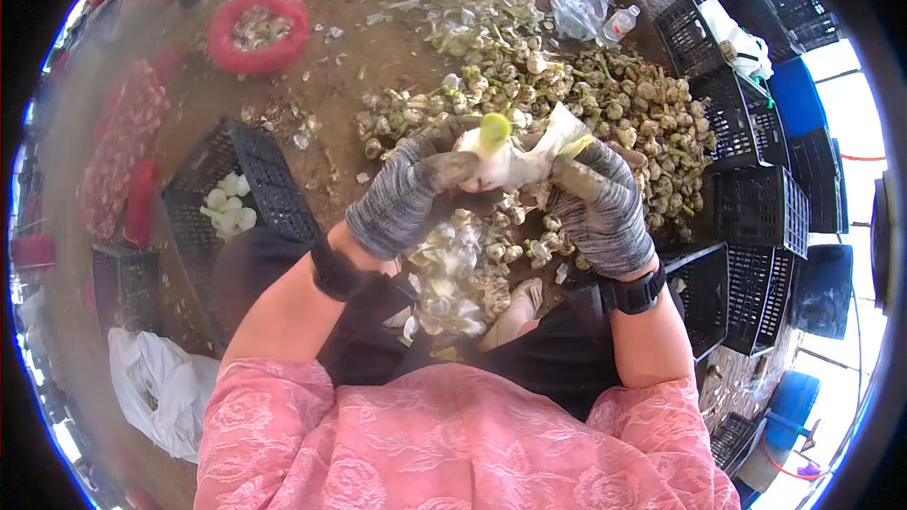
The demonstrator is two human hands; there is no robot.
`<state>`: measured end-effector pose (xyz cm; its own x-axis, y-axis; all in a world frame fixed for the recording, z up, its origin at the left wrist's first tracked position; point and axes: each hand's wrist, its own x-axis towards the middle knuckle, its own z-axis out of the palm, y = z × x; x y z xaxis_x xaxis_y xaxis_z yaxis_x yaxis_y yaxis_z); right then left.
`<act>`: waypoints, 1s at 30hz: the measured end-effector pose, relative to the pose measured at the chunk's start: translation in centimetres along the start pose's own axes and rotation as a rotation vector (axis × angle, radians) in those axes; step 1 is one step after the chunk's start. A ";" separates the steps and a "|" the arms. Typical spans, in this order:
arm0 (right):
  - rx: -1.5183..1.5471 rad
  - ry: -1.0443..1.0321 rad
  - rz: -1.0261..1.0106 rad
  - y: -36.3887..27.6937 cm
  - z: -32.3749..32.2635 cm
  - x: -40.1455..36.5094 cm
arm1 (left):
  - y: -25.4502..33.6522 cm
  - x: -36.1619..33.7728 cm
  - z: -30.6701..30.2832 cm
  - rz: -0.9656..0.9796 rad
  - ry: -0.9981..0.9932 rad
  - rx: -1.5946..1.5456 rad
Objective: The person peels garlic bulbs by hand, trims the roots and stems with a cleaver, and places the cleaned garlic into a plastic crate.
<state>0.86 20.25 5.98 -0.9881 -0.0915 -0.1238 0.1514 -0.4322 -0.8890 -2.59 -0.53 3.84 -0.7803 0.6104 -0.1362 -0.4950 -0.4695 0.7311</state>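
Observation:
Both hands wear grey knit gloves and meet in front of my chest. My left hand (408, 184) is closed around a white garlic bulb (485, 162) with a green cut stem on top. Pinched in the fingers of my right hand (605, 200) is pale garlic skin (559, 135), which still joins the bulb. Below them, between my legs, lies a heap of loose skins (442, 269). Beyond the hands spreads a large pile of unpeeled garlic (652, 123). To the left, a black crate (269, 184) holds several clean white bulbs (229, 205).
Stacked black crates (756, 208) line the right side. At the upper left stands a red mesh sack (293, 42), rolled open, with garlic inside. A full red sack (121, 146) and a white plastic bag (161, 382) lie left. A bottle (621, 24) lies beyond the pile.

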 end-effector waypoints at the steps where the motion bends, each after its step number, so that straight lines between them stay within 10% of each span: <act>1: 0.000 0.002 -0.004 -0.3 -0.4 0.0 | 0.1 0.0 0.3 -0.001 -0.003 0.002; 3: -0.763 -0.016 -0.254 -1.0 -1.2 0.1 | 0.8 -0.2 1.1 0.022 -0.069 -0.050; 5: 0.209 0.144 0.010 -1.5 -1.3 0.8 | 1.0 -0.4 1.6 0.065 -0.080 0.045; 8: 0.272 0.177 -0.002 -1.9 -2.0 1.1 | 0.8 0.0 0.8 0.157 -0.188 0.095; 11: -1.252 -0.324 -0.377 -2.2 -2.0 0.8 | 0.5 0.2 0.4 0.231 -0.151 0.050; 14: -1.226 -0.620 0.065 -1.0 -0.2 -0.6 | 0.9 0.1 0.2 0.248 -0.160 0.072; 23: -1.154 -0.137 -0.741 -1.8 2.9 -0.8 | -0.1 0.1 0.8 0.109 0.019 0.223; 30: -0.351 -0.039 -0.127 -0.5 1.8 -0.4 | -1.8 0.6 1.4 0.226 0.006 0.262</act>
<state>1.27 18.86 7.24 -0.9955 -0.0944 0.0083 0.0021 -0.1087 -0.9941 -1.63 1.59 3.38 -0.8617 0.5054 0.0451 -0.1951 -0.4120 0.8901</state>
